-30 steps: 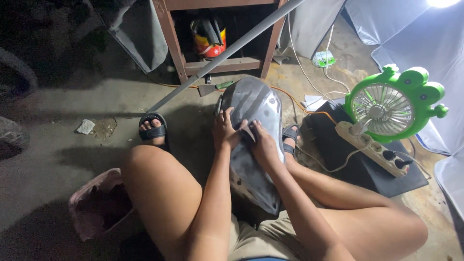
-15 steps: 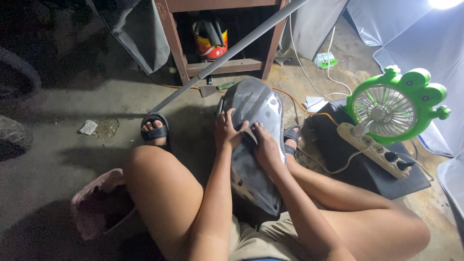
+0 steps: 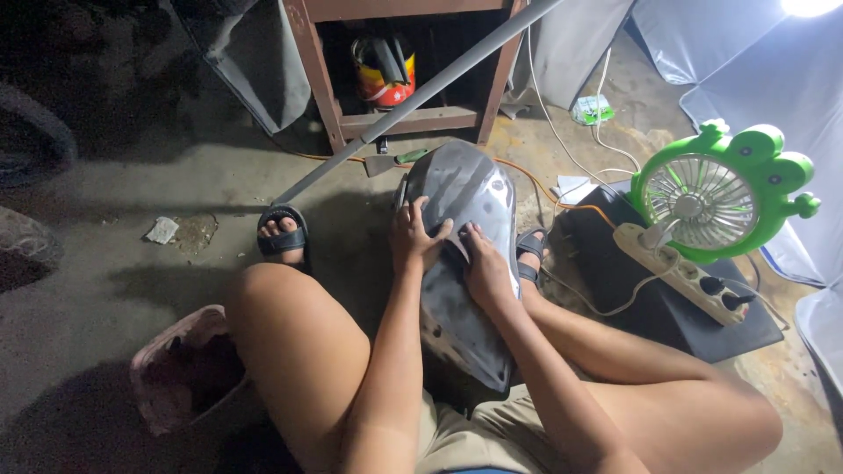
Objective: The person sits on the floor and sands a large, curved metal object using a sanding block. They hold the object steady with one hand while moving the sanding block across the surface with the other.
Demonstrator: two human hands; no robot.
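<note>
A curved grey plastic panel (image 3: 470, 189) stands tilted between my knees, its lower end near my lap. My left hand (image 3: 415, 239) grips the panel's left edge, thumb on the face. My right hand (image 3: 486, 272) lies flat on the panel's middle, fingers together, pressing a small grey sheet (image 3: 457, 249) that pokes out between the two hands. What the sheet is made of I cannot tell. My sandalled left foot (image 3: 283, 235) rests on the concrete floor. My right foot (image 3: 531, 250) shows just behind the panel.
A green frog-shaped fan (image 3: 713, 197) and a white power strip (image 3: 680, 274) sit on a dark mat at right. A long grey pipe (image 3: 421, 96) leans across a wooden shelf frame (image 3: 316, 79). A pink basket (image 3: 180, 369) lies by my left thigh. Cables trail over the floor.
Both hands stay on the panel in nearly the same spots. Only the view has shifted slightly.
</note>
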